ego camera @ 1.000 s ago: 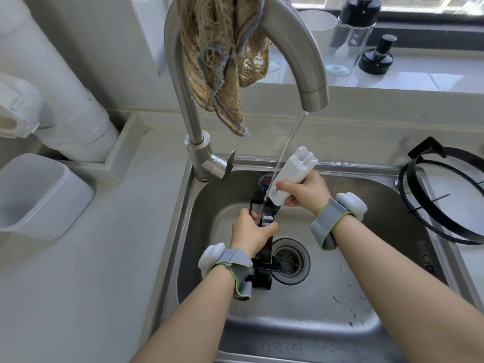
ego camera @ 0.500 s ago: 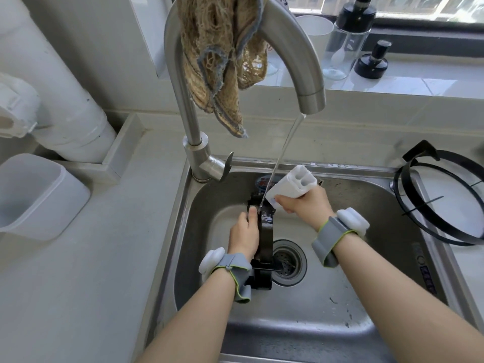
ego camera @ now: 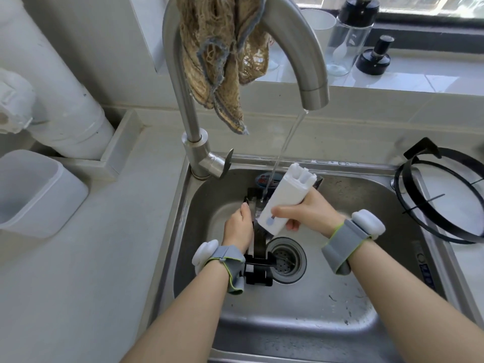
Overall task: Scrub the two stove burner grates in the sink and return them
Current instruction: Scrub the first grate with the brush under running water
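A black burner grate (ego camera: 259, 268) stands on edge in the steel sink (ego camera: 301, 323), just left of the drain. My left hand (ego camera: 238, 229) grips its upper rim from the left. My right hand (ego camera: 306, 214) holds a white scrub brush (ego camera: 284, 200), whose lower end presses against the top of the grate. Water runs from the tap (ego camera: 311, 82) onto the brush and grate. The second black grate (ego camera: 445, 195) lies flat on the counter to the right of the sink.
A worn brown cloth (ego camera: 222, 56) hangs over the tap's neck. A white plastic tub (ego camera: 34, 189) sits on the counter at left, beside a white pipe (ego camera: 60, 100). Bottles (ego camera: 351, 35) and a cup stand on the window ledge behind. The drain strainer (ego camera: 285, 260) lies under my hands.
The brush has slid down the grate's rim and tilted flatter. My left hand's fingers have shifted on the rim. The water keeps running.
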Demonstrator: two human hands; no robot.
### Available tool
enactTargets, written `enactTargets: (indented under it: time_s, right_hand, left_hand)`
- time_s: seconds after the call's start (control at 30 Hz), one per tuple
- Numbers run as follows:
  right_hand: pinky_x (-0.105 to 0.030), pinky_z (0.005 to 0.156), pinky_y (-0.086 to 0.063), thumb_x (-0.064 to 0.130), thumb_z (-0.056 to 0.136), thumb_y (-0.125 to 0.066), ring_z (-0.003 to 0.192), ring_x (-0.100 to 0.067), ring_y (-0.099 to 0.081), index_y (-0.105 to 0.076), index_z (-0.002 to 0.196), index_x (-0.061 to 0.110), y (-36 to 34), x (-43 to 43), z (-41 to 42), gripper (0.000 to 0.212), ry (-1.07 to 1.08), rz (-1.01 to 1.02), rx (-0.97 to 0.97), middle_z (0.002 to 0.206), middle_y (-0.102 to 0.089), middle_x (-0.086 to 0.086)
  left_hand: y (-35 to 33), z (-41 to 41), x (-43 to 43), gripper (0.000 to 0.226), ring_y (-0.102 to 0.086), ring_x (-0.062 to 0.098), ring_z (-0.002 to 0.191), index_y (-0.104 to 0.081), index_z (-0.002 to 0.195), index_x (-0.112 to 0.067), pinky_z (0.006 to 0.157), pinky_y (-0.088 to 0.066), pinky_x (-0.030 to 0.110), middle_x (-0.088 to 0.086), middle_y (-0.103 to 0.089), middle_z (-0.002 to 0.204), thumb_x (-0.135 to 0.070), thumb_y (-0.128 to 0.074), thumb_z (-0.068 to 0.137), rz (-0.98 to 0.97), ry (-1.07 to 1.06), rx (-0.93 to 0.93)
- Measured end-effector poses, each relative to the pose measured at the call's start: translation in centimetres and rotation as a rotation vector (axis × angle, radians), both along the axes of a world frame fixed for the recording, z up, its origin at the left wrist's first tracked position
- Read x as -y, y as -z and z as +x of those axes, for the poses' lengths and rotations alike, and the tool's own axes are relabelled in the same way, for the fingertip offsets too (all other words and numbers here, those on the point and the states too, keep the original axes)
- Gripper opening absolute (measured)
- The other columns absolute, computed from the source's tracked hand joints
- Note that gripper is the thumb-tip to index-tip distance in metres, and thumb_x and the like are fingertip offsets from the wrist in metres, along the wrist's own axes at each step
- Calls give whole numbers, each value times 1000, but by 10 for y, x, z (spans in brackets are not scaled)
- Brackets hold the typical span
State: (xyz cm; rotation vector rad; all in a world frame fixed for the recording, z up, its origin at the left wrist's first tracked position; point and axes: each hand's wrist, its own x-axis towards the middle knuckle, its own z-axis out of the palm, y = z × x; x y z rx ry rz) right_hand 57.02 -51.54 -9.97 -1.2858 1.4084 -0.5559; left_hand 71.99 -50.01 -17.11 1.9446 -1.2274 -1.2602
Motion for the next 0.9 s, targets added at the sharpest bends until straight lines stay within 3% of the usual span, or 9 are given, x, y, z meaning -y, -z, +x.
enactTargets:
  time_s: [0.1, 0.17, 0.27, 0.43, 0.53, 0.57, 0.63, 0.77, 0.9]
  right_hand:
    - [-25, 43, -47, 6, 71, -71, 44, -16, -56, -65, 72, 7, -4, -5, 6, 6, -140, -7, -68, 64, -66, -15]
    - [-28, 48, -50, 8, 71, -71, 48, -19, -58, -67, 74, 2, -4, -2, 7, 8, -154, -42, -114, 65, -68, -18]
    - [-32, 56, -54, 9, 74, -71, 52, -21, -59, -66, 79, -3, 2, 11, 3, 14, 1, -119, -113, 67, -67, -19]
    - [-21, 50, -52, 11, 76, -72, 45, -9, -58, -62, 65, 14, 25, 31, 7, 15, 193, -148, -95, 59, -64, -8]
    - [-25, 54, -52, 9, 74, -73, 63, -16, -63, -63, 73, 14, 40, 33, 11, 12, 450, -58, 175, 72, -65, -8]
    - [-28, 58, -53, 11, 75, -74, 72, -19, -63, -63, 78, 14, 45, 31, 11, 11, 572, 20, 308, 77, -65, -6]
    - [-35, 64, -54, 20, 77, -71, 81, -21, -63, -63, 88, 14, 52, 25, 12, 15, 705, 199, 493, 81, -65, -4]
    - [-48, 74, -51, 25, 85, -60, 75, -23, -61, -57, 84, 15, 54, 16, 15, 10, 665, 359, 688, 77, -59, -5]
    - [-42, 63, -54, 22, 89, -54, 80, -25, -60, -53, 100, 10, 41, 17, 19, 17, 594, 375, 744, 85, -58, -11]
  left_hand:
    - [-2, 3, 0, 53, -52, 40, 105, -57, 89, 8, 87, -39, 37, 31, -59, 109, -29, -21, 103, 13, -3, -21]
    - [-3, 4, 0, 49, -52, 40, 104, -50, 70, -6, 87, -39, 38, 31, -59, 108, -27, -21, 103, 11, 10, -27]
    - [-5, 4, -1, 43, -52, 40, 100, -34, 62, -18, 83, -39, 38, 31, -58, 104, -23, -20, 103, -13, 37, -13]
    - [-3, 4, -5, 48, -55, 46, 103, -48, 69, -13, 89, -44, 46, 35, -57, 108, -34, -20, 101, 63, -7, -71]
    - [-3, 5, -5, 46, -57, 50, 97, -55, 83, -11, 85, -49, 50, 40, -55, 104, -36, -20, 101, 142, -60, -182]
    - [-4, 7, -5, 45, -60, 45, 81, -55, 94, -7, 73, -53, 41, 37, -56, 89, -36, -21, 101, 169, -92, -236]
    - [-7, 10, -3, 38, -49, 26, 53, -50, 101, -6, 50, -42, 25, 16, -50, 65, -33, -22, 102, 257, -166, -400]
    - [-22, 15, 8, 35, -52, 20, 66, -54, 83, -9, 61, -44, 32, 9, -55, 77, -27, -28, 99, 369, -352, -827]
    - [-31, 12, 20, 41, -57, 23, 75, -52, 110, -7, 66, -48, 34, 13, -63, 82, -38, -27, 100, 327, -435, -990]
